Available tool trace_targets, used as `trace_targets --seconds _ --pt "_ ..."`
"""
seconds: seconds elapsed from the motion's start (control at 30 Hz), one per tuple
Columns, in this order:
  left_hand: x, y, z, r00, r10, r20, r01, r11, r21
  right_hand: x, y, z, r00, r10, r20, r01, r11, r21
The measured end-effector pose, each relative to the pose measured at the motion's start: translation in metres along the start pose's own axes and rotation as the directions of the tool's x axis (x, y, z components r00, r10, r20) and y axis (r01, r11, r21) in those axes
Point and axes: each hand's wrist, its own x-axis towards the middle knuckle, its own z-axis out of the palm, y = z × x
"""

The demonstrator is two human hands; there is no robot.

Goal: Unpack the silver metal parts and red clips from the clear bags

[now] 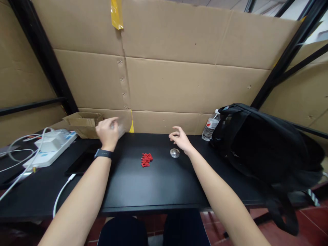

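While the left hand (pixel 106 132) curled its fingers (pixel 112 119) round a blurred clear object (pixel 121 129) beside the far-left box (pixel 87 125), right hand (pixel 180 140) just beyond a clear disc (pixel 174 153), its fingers bent and parted, red pieces (pixel 146 159) left of the disc on the tabletop (pixel 159 186).

Both arms (pixel 88 194) stretch forward, left hand (pixel 107 132) curled, right hand (pixel 181 138) loosely bent.

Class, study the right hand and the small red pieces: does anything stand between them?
Nothing visible does: bare black tabletop lies between the right hand and the small red pieces. The clear disc sits close to that hand, off the direct path.
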Motion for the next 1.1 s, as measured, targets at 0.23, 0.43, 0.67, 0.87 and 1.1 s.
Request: trace_targets --seconds 0.23,0.43,0.67,0.87,1.1 --pt "-0.002 -0.058 0.008 0.985 -0.135 0.11 0.106 0.966 0.236 0.007 0.009 -0.011 0.998 -0.054 -0.037 0.052 0.996 -0.07" --pt "-0.005 -0.067 0.031 0.946 -0.186 0.266 0.088 0.936 0.34 0.019 0.031 -0.024 0.994 -0.083 -0.069 0.069 0.981 -0.183" --pt "-0.003 -0.073 0.04 0.881 -0.296 0.369 0.222 0.947 0.231 0.025 0.047 -0.04 0.987 -0.129 -0.1 0.061 0.857 -0.512" --pt "-0.005 -0.075 0.044 0.833 -0.293 0.47 0.124 0.926 0.357 0.018 0.052 -0.045 0.998 -0.011 -0.062 -0.041 0.644 -0.764" --pt "-0.009 -0.057 0.038 0.831 -0.247 0.499 -0.021 0.881 0.472 0.019 0.061 -0.046 0.996 0.081 -0.04 -0.081 0.605 -0.792"
